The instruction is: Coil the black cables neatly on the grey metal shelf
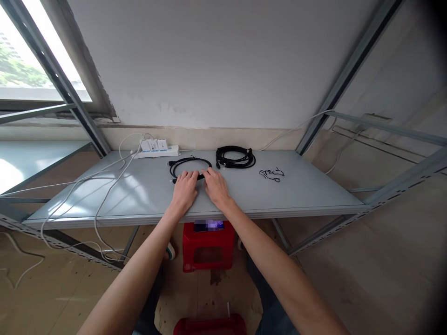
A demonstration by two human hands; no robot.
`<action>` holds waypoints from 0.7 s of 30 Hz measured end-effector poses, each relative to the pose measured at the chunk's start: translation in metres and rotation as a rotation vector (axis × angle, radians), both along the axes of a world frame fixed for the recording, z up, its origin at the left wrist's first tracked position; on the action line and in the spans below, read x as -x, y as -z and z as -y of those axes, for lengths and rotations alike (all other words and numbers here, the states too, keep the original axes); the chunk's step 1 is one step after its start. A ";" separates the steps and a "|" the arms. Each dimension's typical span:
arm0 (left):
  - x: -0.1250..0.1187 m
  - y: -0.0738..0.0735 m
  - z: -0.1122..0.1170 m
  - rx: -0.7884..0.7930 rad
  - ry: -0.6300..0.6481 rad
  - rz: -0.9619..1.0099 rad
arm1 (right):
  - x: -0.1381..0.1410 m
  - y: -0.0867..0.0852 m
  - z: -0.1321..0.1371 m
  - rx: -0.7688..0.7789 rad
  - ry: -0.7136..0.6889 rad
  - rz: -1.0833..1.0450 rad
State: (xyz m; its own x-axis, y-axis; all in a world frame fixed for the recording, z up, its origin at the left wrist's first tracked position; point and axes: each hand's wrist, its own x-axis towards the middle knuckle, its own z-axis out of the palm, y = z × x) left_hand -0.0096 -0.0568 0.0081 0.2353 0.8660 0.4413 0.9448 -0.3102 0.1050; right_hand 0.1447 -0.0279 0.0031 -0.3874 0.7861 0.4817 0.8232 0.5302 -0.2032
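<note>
Red stool (208, 245) sits under the shelf; above it both hands, left hand (186, 188) and right hand (215, 185), rest fingers-down on the near edge of the black cable loop (190, 166), gripping its near strand loosely, loop lying just ahead.

Bare forearms, no sleeves; dark blue trousers (272, 302).

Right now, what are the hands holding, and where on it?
Both hands, left hand and right hand, press their fingers on the near edge of the black cable loop; a closed grasp cannot be told.
</note>
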 end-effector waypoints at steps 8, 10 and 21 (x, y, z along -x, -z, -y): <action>0.001 0.005 -0.002 0.005 -0.032 -0.050 | 0.000 -0.001 0.001 0.043 0.027 0.074; 0.000 0.003 -0.001 0.007 -0.039 -0.066 | -0.001 -0.002 0.002 0.037 0.015 0.086; -0.002 0.002 -0.002 0.025 -0.072 -0.091 | -0.003 -0.007 0.007 0.059 -0.044 0.048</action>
